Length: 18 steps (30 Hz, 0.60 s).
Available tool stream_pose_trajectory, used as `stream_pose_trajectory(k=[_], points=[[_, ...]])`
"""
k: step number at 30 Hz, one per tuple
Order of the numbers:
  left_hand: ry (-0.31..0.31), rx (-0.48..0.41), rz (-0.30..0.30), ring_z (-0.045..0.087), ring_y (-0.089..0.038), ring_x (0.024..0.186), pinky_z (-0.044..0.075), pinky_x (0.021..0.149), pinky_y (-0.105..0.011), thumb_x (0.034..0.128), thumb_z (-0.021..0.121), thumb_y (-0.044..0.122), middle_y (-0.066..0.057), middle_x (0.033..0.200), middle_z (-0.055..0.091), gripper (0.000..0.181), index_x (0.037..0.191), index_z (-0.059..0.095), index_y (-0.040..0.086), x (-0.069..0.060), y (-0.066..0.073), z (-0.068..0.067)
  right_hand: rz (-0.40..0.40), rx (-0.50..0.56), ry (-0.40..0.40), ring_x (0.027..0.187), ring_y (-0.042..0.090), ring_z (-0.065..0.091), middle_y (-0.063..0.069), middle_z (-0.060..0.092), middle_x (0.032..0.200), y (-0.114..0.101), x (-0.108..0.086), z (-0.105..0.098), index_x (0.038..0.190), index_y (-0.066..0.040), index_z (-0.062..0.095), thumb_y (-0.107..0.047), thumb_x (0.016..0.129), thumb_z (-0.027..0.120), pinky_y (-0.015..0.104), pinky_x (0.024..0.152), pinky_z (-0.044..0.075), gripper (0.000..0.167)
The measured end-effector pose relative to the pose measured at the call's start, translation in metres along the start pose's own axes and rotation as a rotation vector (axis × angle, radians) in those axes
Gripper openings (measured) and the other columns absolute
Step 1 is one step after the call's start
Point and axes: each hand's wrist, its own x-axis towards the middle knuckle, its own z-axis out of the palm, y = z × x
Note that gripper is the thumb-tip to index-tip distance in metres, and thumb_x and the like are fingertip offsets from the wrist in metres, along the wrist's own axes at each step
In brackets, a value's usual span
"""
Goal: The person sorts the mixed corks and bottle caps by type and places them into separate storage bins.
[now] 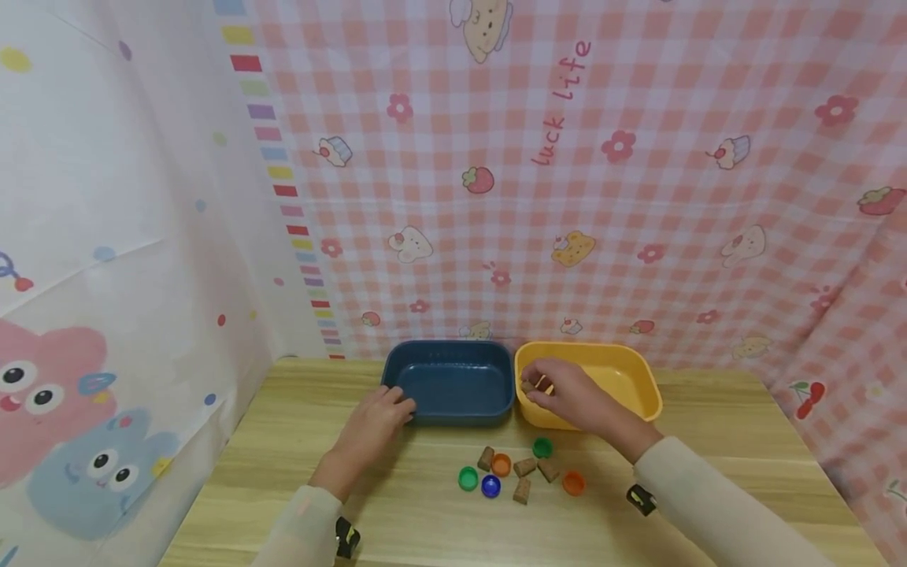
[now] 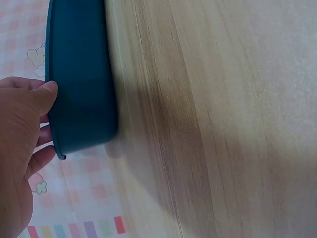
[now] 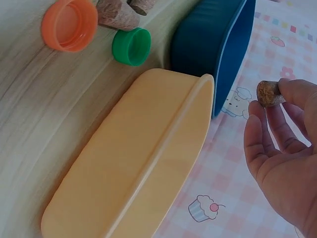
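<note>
My right hand point(image 1: 567, 394) pinches a cork point(image 1: 527, 387) between thumb and fingers over the left part of the yellow bin point(image 1: 623, 374). In the right wrist view the cork point(image 3: 269, 93) sticks out from the fingertips of the hand point(image 3: 285, 144), above the bin's rim. My left hand point(image 1: 374, 425) is at the left front corner of the dark blue bin point(image 1: 453, 386). The left wrist view has that hand point(image 2: 22, 129) with its thumb on the bin's rim point(image 2: 49, 64) and the fingers around the rim's outer side.
In front of the bins lie several corks point(image 1: 525, 467), two green caps point(image 1: 468, 478), two orange caps point(image 1: 574, 483) and a blue cap point(image 1: 491, 486) on the wooden table point(image 1: 425, 520). A pink checked cloth point(image 1: 439, 299) hangs behind the bins.
</note>
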Motion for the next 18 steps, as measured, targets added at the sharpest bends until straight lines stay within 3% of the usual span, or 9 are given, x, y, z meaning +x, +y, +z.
stream_pose_trajectory(k=[18], points=[[-0.068, 0.009, -0.033, 0.044, -0.018, 0.073, 0.042, 0.068, -0.031, 0.0938, 0.076, 0.015, 0.000, 0.081, 0.055, 0.010, 0.089, 0.068, 0.017, 0.000, 0.001, -0.001, -0.070, -0.058, -0.030, 0.093, 0.016, 0.066, 0.002, 0.071, 0.104, -0.013, 0.030, 0.011, 0.112, -0.008, 0.069, -0.011, 0.095, 0.074, 0.039, 0.086, 0.059, 0.018]])
